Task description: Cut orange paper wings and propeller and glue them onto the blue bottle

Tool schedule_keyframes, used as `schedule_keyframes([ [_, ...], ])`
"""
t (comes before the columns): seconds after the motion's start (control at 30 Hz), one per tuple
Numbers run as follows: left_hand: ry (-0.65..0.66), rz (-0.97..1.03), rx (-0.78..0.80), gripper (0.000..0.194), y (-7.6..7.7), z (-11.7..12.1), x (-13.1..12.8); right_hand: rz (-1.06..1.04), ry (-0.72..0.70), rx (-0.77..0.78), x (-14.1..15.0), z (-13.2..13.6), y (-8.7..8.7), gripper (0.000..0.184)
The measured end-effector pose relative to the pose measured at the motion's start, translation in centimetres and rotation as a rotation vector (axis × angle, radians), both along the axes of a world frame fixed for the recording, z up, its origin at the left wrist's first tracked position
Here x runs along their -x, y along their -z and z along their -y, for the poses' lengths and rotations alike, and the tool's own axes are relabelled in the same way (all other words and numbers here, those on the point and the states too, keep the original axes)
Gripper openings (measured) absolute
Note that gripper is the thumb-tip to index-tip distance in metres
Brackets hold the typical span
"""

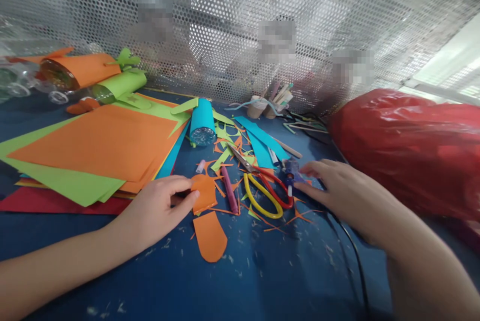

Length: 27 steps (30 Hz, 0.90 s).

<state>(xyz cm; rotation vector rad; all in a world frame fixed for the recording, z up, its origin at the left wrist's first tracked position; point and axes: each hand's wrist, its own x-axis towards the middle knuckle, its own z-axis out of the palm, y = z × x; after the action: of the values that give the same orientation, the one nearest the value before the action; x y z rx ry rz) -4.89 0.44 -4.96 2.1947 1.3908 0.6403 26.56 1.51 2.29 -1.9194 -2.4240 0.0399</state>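
Observation:
My left hand point(155, 208) pinches a small orange paper cut-out point(204, 192) between thumb and fingers on the blue table. A second rounded orange cut-out point(210, 236) lies just below it. My right hand point(343, 193) reaches leftward with fingers apart, its fingertips beside a blue glue gun point(291, 171); it holds nothing. Scissors with yellow and red handles point(264, 188) lie between my hands, next to a purple marker point(229, 189).
Orange and green paper sheets point(97, 146) are stacked at the left. A bottle wrapped in cyan paper point(201, 121) lies behind the scraps, paper-wrapped bottles point(82, 73) stand at far left, and cups of pens point(268, 103) sit by the perforated wall. A red plastic bag point(408, 146) fills the right.

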Motion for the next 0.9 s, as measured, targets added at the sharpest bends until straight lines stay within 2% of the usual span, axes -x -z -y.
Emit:
schedule_keyframes([
  [0.03, -0.001, 0.006, 0.002, 0.031, 0.0, 0.0, 0.0, -0.061, 0.013, -0.043, 1.8, 0.7, 0.2, 0.021],
  [0.07, -0.001, 0.013, 0.006, 0.032, 0.0, 0.0, 0.0, -0.164, -0.035, -0.035, 3.7, 1.4, 0.5, 0.015],
  [0.13, 0.0, 0.032, 0.008, 0.03, -0.1, 0.1, 0.0, -0.362, -0.224, 0.102, 7.0, 2.7, 1.5, 0.009],
  [0.17, 0.003, 0.039, 0.008, 0.029, -0.1, 0.1, 0.0, -0.411, -0.301, 0.11, 8.2, 3.2, 2.1, 0.01],
  [0.23, 0.008, 0.048, 0.004, 0.027, -0.2, 0.2, 0.0, -0.429, -0.457, 0.105, 9.6, 3.8, 3.1, 0.028],
  [0.33, 0.009, 0.04, -0.004, 0.027, -0.3, 0.2, 0.1, -0.399, -0.618, 0.156, 9.8, 4.0, 3.6, 0.046],
  [0.43, 0.0, 0.025, -0.005, 0.027, -0.2, 0.2, 0.1, -0.339, -0.699, 0.146, 9.4, 3.7, 3.5, 0.031],
  [0.53, 0.0, 0.038, -0.014, 0.027, -0.1, 0.1, 0.0, -0.273, -0.786, 0.068, 9.5, 3.7, 3.6, 0.016],
  [0.73, 0.007, 0.046, -0.006, 0.028, 0.0, 0.1, 0.0, -0.239, -0.825, -0.156, 10.0, 4.2, 4.7, 0.022],
  [0.9, 0.014, 0.043, -0.013, 0.028, 0.0, 0.1, 0.0, -0.222, -0.885, -0.162, 10.2, 4.2, 4.6, 0.022],
])
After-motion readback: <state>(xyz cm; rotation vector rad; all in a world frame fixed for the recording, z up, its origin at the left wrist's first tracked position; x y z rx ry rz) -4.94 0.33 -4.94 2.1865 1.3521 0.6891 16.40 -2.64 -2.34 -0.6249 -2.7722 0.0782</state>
